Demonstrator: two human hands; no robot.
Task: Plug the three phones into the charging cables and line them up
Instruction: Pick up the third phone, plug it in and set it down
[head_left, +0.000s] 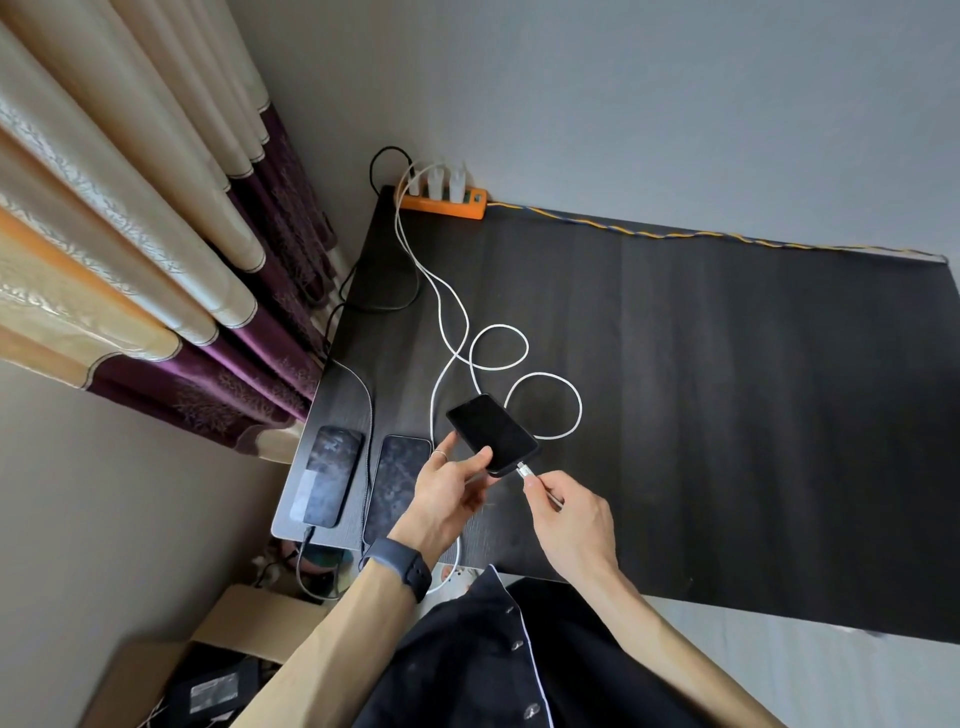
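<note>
My left hand (453, 486) holds a black phone (491, 432) above the dark table (727, 389), screen up and tilted. My right hand (569, 512) pinches the silver plug (523, 471) of a white cable (545, 405), its tip touching the phone's bottom edge. Two more phones lie side by side at the table's left edge: the left phone (327, 475) with a cable at its near end, and the middle phone (397, 486) beside it. Whether the middle phone's cable is plugged in is hidden by my wrist.
An orange power strip (447, 202) with white chargers sits at the table's far left corner against the wall. White and black cables loop across the table's left part. Curtains (130, 234) hang to the left. A cardboard box (218, 660) stands on the floor below.
</note>
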